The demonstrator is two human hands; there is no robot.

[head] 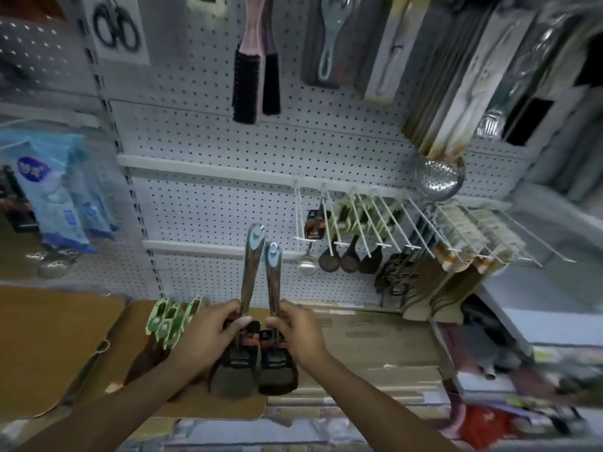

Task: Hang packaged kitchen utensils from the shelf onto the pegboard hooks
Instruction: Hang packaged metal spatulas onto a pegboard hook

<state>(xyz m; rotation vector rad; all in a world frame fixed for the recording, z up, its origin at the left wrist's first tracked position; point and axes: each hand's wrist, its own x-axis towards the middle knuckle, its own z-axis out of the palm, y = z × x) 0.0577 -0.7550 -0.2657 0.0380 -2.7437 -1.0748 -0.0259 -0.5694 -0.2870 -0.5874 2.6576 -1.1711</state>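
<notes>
I hold two packaged spatulas upright over the shelf, handles up, dark heads down. My left hand [208,334] grips the left spatula [249,275] low on its handle. My right hand [298,334] grips the right spatula [272,282] the same way. Each handle ends in a blue hanging loop. Several green-handled packaged utensils [171,318] lie on the shelf just left of my left hand. The white pegboard [208,203] rises behind. A row of long white hooks [359,223] juts out to the right, some bearing dark ladles and carded utensils.
Brushes [254,76], carded tools [329,44] and a steel skimmer [439,181] hang higher up. Blue packets [55,190] hang at the left. Brown cardboard [49,337] and flat boxes [375,347] cover the shelf; mixed goods lie at the lower right.
</notes>
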